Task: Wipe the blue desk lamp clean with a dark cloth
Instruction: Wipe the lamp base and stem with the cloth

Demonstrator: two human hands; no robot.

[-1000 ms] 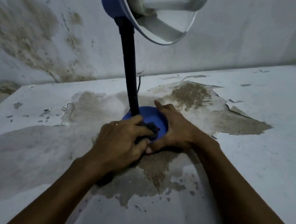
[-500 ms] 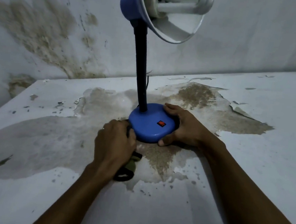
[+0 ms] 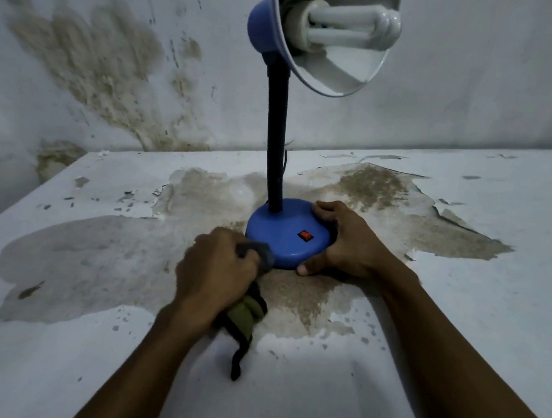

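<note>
the left hand [image 3: 215,270] is curled tight round a dark cloth [image 3: 250,311], pressing a bunched corner of it against the near-left rim of the blue desk lamp [image 3: 287,234]. the rest of the cloth, olive with a black edge, trails out from under the palm toward the wrist and ends in a thin dark tail lying on the tabletop [image 3: 459,330].

the right hand [image 3: 346,243] sits just across the base from it, fingers bent over the far right side of the round blue base and thumb tip down on the tabletop at the base's near edge, gripping it in place. the two hands are close together with only the base between them.

between the hands, on top of the base, a small red switch [image 3: 305,235] faces up. from the back of the base a black neck [image 3: 275,140] rises upright, away from both hands, to a blue shade [image 3: 266,27] tipped toward the right, with a white coiled bulb [image 3: 351,29] showing inside.

under and around both hands the white tabletop is peeled and stained brown. beyond the lamp, the wall [image 3: 113,55] carries a large brownish patch off to the left hand's side.
</note>
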